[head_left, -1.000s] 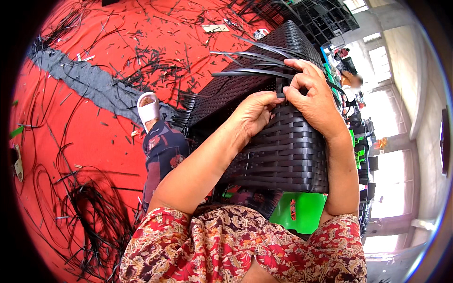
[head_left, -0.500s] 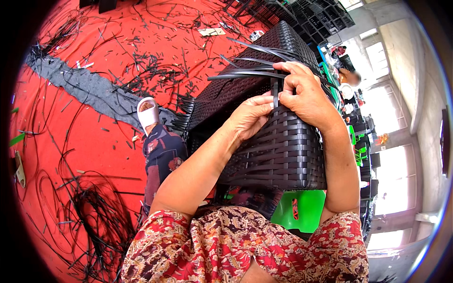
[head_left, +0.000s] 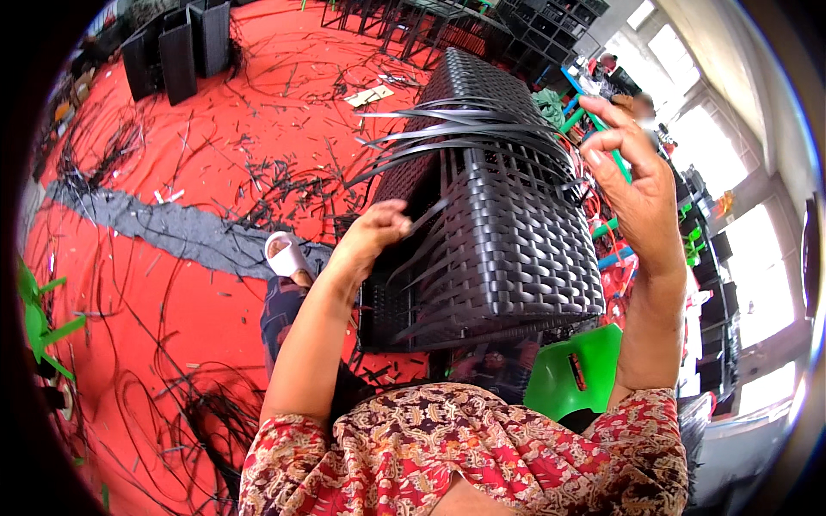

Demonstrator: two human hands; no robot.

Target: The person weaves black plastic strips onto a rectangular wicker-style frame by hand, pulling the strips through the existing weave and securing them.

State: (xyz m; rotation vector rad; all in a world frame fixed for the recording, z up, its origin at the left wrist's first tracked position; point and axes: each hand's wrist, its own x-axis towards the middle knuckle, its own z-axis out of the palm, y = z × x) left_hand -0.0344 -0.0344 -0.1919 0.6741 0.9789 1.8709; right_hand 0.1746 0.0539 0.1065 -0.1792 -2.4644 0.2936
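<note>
Woven piece point(head_left: 533, 249) mid-frame between left hand point(head_left: 374, 232) and right hand point(head_left: 635, 176); right empty

Far left: green plastic object point(head_left: 39, 331) at the edge, kind unclear. Upper left: dark upright panels point(head_left: 179, 69) stand close together on the red floor covering point(head_left: 228, 322), well apart from the hands, presumably parked out of the way. Grey cloth point(head_left: 163, 232) runs across the red. Lower left: tangle of black strips point(head_left: 211, 430) in loose loops on the floor, likely kept near as stock. Black scraps point(head_left: 297, 185) scattered past the cloth; look like cut-offs. White slipper point(head_left: 289, 258) on a foot planted left of the woven piece, probably for a steady seat.

Left hand: just off the open left side of the woven piece. Fingers part-curled, blurred; can't tell if they pinch a strip end.

Woven piece: box-shaped, dark, centre, near end close to the torso, likely so both hands reach its edges easily. Loose strips point(head_left: 490, 131) fan leftward across its upper part, probably because those ends aren't tucked in.

Green slotted piece point(head_left: 555, 370) shows below the near right corner, maybe a seat.

Right hand: raised just right of the woven piece, not gripping it. Thumb and forefinger spread apart, other fingers bent, nothing held.
</note>
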